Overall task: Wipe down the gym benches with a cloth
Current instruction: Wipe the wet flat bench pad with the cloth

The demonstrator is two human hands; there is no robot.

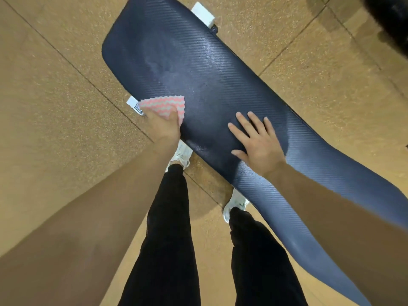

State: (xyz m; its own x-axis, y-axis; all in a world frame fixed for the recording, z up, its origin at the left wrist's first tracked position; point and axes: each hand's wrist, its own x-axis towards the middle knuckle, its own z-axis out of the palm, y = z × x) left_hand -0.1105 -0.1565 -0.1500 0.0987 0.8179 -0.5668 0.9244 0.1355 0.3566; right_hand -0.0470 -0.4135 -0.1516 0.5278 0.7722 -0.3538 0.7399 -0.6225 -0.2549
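L hand (162, 127) grips the pink-and-white zigzag cloth (163, 104), bunched under curled fingers w/ thumb over it. It's pressed on the near edge of the dark padded desk (176, 51), towards its rounded end & just by a white frame foot (133, 102). R hand (256, 140) lies flat mid-pad, fingers straight & spread, holding nothing; prob bracing body wt & steadying the pad for the wipe. Dull smears further up suggest that end isn't done yet. White shoes (182, 154) tuck partly under the desk edge, on tan floor (55, 85). No containers in view
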